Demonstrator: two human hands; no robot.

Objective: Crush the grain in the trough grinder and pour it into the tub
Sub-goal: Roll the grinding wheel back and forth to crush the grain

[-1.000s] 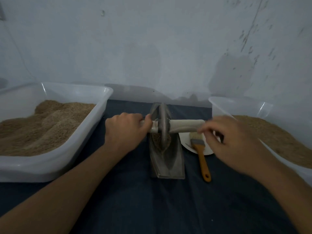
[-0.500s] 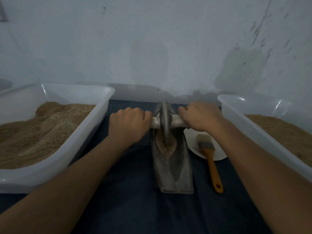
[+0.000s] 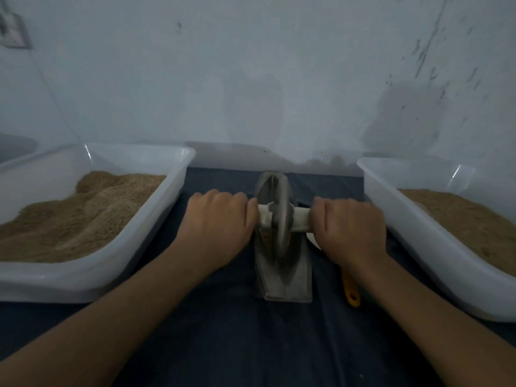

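A grey metal trough grinder (image 3: 282, 277) stands lengthwise on the dark cloth in front of me. Its metal wheel (image 3: 276, 216) sits upright in the trough on a pale axle handle (image 3: 300, 222). My left hand (image 3: 217, 227) grips the axle's left end and my right hand (image 3: 351, 230) grips its right end, both fists curled round it. A little brown grain shows in the trough beside the wheel. A white tub (image 3: 83, 277) heaped with brown grain stands at the left; another white tub (image 3: 435, 247) with grain stands at the right.
A brush with an orange handle (image 3: 351, 293) lies right of the trough, mostly hidden under my right wrist, on a white plate (image 3: 314, 241). A dark blue cloth (image 3: 251, 344) covers the table. A pale wall rises close behind.
My right hand came from above the brush to the axle's right end and gripped it. The wheel has rolled toward me along the trough, now with both hands on the axle.
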